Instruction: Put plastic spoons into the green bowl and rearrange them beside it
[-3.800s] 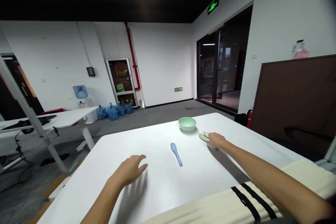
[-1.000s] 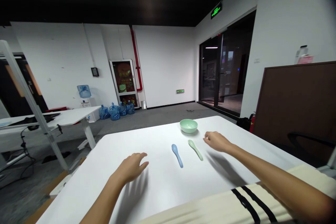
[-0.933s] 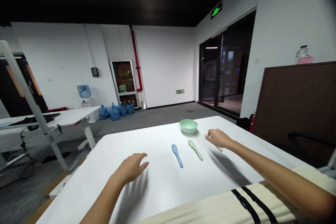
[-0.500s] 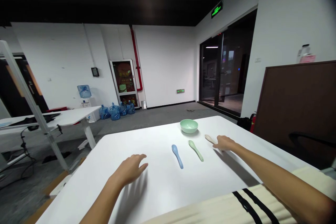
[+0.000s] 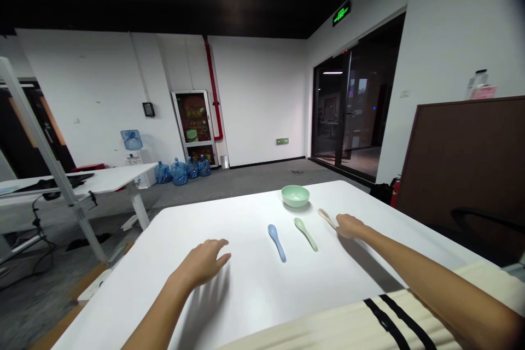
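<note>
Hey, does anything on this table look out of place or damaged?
Nothing stands out. The mint-green bowl sits upright with nothing spilled around it. The blue spoon, green spoon and cream spoon lie roughly parallel, and none looks damaged from here. The right hand is at the cream spoon's handle end.

Desk (image 5: 229, 306) carries a bowl (image 5: 295, 196) near its far edge. Three spoons lie side by side in front of it: left spoon (image 5: 277, 243), middle spoon (image 5: 305, 234), right spoon (image 5: 327, 218), the last nearest the bowl. Right hand (image 5: 349, 226) touches its end. Left hand (image 5: 200, 262) is left of all three.
</note>
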{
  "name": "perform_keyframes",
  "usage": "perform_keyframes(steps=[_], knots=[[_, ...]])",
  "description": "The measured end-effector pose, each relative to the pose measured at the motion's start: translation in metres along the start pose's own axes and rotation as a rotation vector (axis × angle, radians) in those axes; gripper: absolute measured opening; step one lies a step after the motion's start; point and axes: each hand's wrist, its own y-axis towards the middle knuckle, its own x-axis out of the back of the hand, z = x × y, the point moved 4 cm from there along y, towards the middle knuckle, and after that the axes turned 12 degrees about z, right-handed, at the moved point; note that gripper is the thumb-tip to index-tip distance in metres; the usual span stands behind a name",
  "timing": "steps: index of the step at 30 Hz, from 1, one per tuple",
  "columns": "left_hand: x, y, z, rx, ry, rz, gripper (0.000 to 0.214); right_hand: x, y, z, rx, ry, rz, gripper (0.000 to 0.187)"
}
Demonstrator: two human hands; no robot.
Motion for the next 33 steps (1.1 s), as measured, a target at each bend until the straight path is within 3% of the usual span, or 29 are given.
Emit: perform_keyframes(steps=[18,23,28,33], knots=[[0.002,-0.002,-0.002,0.011,-0.003,-0.001,0.057,0.002,0.003,-0.005,0.012,0.029,-0.043,0.023],[0.004,-0.004,-0.005,0.013,-0.006,0.011,0.055,0.035,0.005,0.004,0.031,0.064,-0.163,0.025],[0.003,-0.002,-0.001,0.011,-0.024,0.005,0.054,0.077,0.016,0.035,0.053,0.074,-0.261,0.029],[0.003,-0.002,0.001,0.002,-0.028,0.004,0.054,0.093,0.038,0.072,0.045,0.084,-0.273,0.029]])
